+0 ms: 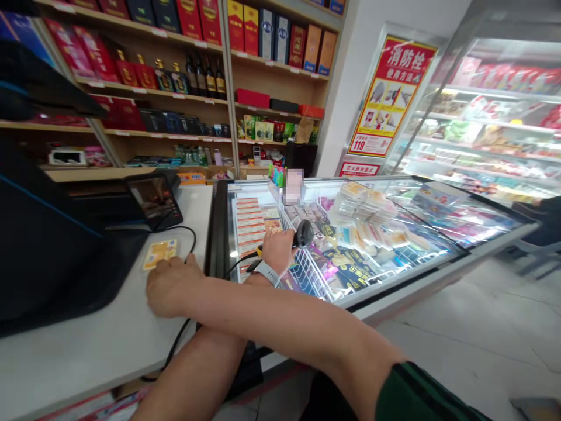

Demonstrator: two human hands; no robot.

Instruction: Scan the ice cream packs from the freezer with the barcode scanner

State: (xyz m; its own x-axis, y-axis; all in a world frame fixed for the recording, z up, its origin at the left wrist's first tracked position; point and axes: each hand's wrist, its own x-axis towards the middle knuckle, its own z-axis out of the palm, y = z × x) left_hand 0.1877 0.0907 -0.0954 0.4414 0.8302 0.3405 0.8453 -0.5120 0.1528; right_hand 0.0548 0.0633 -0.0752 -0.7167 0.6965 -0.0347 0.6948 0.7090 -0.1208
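My forearms are crossed, the right one above the left. My left hand point(278, 250), with a watch on its wrist, is wrapped round a black handheld scanner point(303, 234) over the glass-topped freezer point(222, 234). The scanner's head points to the right. On the white counter point(127, 339), my right hand point(175, 286) has its fingers curled on the near edge of a flat yellow packet point(160, 254). The fingertips and thumb are only partly visible. A black cable point(175, 345) runs past the right hand.
A small screen point(154, 200) and a large black device point(48, 245) stand on the counter's left. Clear-wrapped packs point(368, 204) lie on the freezer's glass. Shelves of boxes and bottles point(201, 76) fill the back; a refrigerated display point(491, 123) is at the right.
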